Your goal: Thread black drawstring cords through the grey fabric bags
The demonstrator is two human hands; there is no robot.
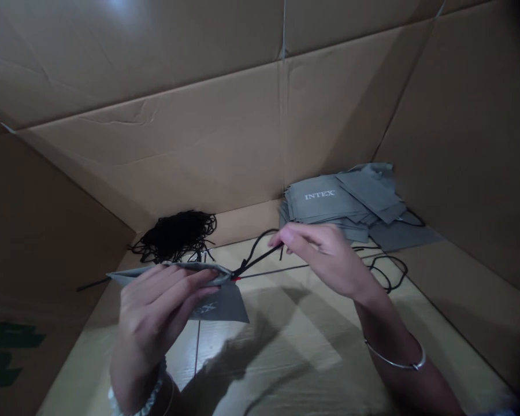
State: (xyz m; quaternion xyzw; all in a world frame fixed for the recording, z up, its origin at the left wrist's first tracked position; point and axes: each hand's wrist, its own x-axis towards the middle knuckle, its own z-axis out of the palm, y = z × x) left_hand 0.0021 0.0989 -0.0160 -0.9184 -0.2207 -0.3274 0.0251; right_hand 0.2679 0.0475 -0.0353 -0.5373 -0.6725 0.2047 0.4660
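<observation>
My left hand (pixel 156 312) is closed on a small grey fabric pouch (pixel 229 306), gripping it near its top edge. Part of white lettering shows on the pouch's lower side. A black cord (pixel 260 261) comes out of the pouch's right corner, where a small red spot shows. In a pinch, my right hand (pixel 316 248) holds this cord up and to the right of the pouch. Another black cord end (pixel 93 283) sticks out at the pouch's left corner. My left fingers cover much of the pouch.
Cardboard walls (pixel 225 121) surround the work surface (pixel 303 346). A heap of black cords (pixel 175 234) lies at the back left. Several grey pouches marked INTEX (pixel 319 196) are piled at the back right. A loose black cord loop (pixel 398 263) lies near my right wrist.
</observation>
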